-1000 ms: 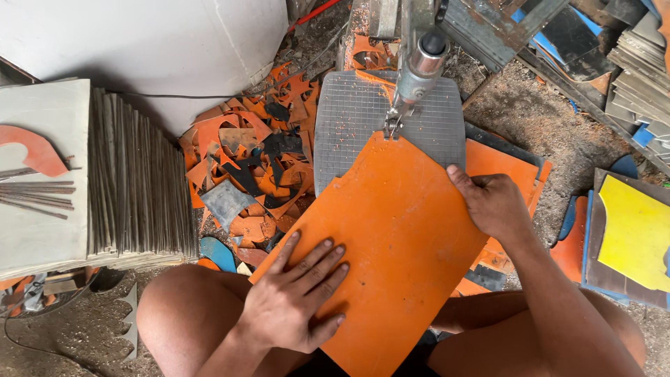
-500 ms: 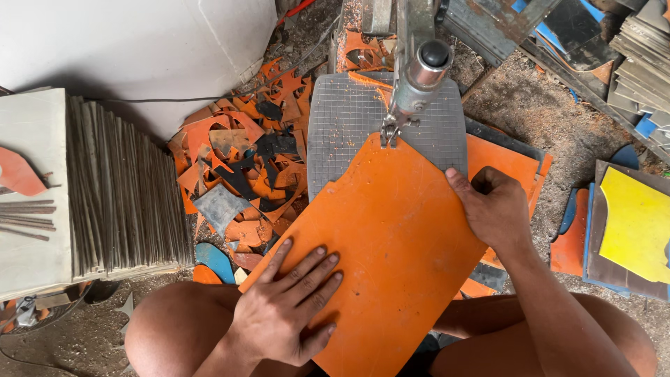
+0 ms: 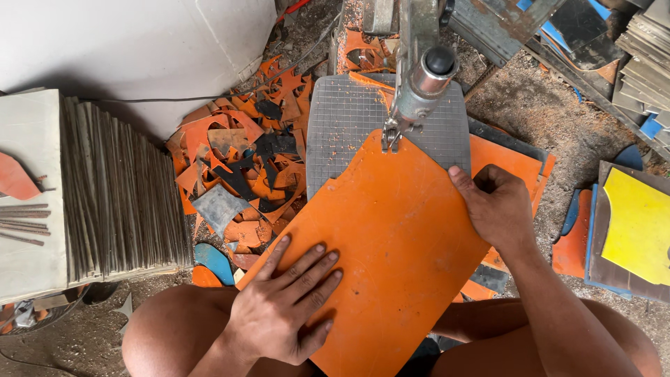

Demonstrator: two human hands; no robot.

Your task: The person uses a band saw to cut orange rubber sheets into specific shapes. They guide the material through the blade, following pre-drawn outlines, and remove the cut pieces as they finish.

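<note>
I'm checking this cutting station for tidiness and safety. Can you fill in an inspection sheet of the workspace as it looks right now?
Surface: grey gridded saw table, dusted with orange crumbs.
Job's things: orange sheet lying on the table, its far edge at the saw blade.
Clutter: pile of orange and black offcuts left of the table.
Hands: left hand flat on the sheet; right hand gripping its right edge.
Cables: thin dark cable along the white block.
Surroundings: stack of grey sheets at left, yellow sheet at right, dirt floor.
</note>
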